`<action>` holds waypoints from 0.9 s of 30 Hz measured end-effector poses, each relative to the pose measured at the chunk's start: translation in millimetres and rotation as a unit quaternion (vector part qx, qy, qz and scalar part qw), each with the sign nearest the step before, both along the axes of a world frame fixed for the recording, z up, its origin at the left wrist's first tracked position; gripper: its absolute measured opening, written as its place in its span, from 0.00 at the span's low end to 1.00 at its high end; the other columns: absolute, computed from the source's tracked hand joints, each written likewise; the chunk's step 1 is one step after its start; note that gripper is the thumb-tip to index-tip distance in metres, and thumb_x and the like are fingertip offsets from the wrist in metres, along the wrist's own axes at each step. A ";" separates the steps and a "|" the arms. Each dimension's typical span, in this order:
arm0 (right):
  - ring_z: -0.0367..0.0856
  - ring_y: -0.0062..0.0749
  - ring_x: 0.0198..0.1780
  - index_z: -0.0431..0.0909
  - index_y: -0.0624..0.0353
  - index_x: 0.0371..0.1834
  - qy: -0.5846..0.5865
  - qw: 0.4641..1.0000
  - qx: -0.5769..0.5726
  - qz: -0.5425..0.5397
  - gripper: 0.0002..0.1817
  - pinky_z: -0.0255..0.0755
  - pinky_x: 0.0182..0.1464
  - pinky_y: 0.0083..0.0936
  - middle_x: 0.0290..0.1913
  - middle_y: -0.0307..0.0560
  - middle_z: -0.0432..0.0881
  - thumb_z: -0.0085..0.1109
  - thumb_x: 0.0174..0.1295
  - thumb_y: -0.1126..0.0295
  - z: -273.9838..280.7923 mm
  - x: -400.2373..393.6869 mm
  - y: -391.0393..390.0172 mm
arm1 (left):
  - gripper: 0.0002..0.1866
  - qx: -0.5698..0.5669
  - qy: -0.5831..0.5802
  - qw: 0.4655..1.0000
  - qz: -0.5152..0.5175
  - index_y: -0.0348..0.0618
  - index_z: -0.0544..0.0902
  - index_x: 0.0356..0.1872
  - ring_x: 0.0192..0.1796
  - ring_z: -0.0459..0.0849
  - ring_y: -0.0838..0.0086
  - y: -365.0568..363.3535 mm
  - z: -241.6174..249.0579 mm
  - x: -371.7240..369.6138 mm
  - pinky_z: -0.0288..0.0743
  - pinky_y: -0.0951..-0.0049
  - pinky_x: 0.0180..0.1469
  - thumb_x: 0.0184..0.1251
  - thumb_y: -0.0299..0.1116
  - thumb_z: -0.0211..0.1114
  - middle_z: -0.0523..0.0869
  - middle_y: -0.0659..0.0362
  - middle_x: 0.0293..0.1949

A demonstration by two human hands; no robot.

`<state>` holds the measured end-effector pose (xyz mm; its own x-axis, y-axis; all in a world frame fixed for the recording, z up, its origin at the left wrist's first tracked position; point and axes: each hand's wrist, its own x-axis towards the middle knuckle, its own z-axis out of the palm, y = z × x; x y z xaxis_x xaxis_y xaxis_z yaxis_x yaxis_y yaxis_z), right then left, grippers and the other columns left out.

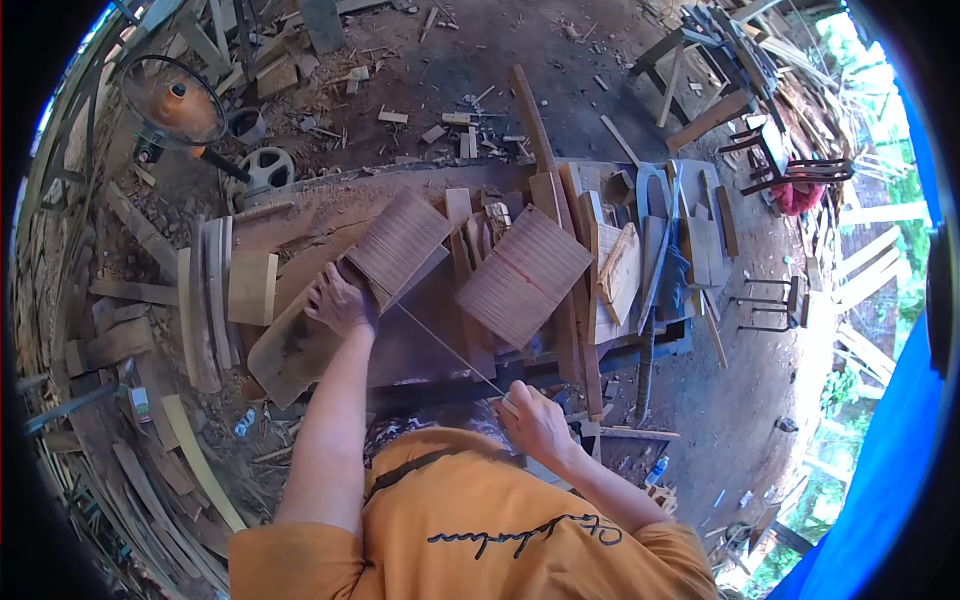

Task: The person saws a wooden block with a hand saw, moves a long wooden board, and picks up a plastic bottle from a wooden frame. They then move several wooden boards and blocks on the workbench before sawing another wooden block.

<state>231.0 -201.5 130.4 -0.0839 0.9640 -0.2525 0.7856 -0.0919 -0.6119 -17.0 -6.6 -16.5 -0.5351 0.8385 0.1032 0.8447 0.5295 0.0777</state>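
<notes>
My left hand (342, 302) presses on the lower left edge of a brown grooved wooden block (402, 243), its fingers bent over the edge. From that block's lower corner a long thin rod-like tool (447, 348) runs down to my right hand (537, 424). The right fingers are wrapped around its near end; the exact kind of tool is too thin to make out. A second grooved wooden panel (525, 277), with a reddish mark across it, lies to the right of the block, apart from both hands. Under the block is a wide wooden slab (300, 345).
Boards, a clamp-like blue-grey bar (655, 240) and wood offcuts crowd the bench's right side. A fan (175, 100) stands at the far left. Curved planks (210, 300) lean at the bench's left end. Stools (775, 302) and wood scraps are on the dirt floor.
</notes>
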 end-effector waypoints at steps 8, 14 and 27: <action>0.81 0.53 0.32 0.68 0.57 0.44 0.020 0.993 0.109 0.041 0.11 0.78 0.34 0.44 0.29 0.56 0.78 0.56 0.65 0.65 -80.8 -90.2 107.5 | 0.15 0.028 0.004 1.000 0.007 0.52 0.78 0.50 0.53 0.75 0.62 -0.2 5.6 3.0 0.57 0.55 0.61 0.71 0.41 0.47 0.82 0.59 0.48; 0.82 0.52 0.35 0.69 0.58 0.44 -0.015 0.996 0.039 0.082 0.13 0.77 0.33 0.42 0.32 0.54 0.78 0.61 0.62 0.67 -7.7 -10.3 34.9 | 0.14 -0.019 -0.021 0.999 0.017 0.54 0.78 0.50 0.53 0.75 0.63 5.4 13.5 5.2 0.57 0.56 0.61 0.70 0.39 0.47 0.82 0.60 0.49; 0.81 0.52 0.32 0.70 0.59 0.42 0.006 0.997 0.060 0.050 0.13 0.77 0.31 0.42 0.30 0.52 0.76 0.63 0.61 0.68 -19.0 -10.6 36.3 | 0.17 -0.006 -0.055 0.998 0.032 0.54 0.79 0.50 0.54 0.74 0.61 5.3 6.8 4.4 0.55 0.52 0.62 0.74 0.45 0.44 0.83 0.59 0.49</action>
<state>220.4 -165.1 111.4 -0.1828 0.9739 -0.1346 0.7802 0.0604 -0.6226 -12.6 -1.3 -9.7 -0.5947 0.8033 0.0317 0.7961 0.5830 0.1622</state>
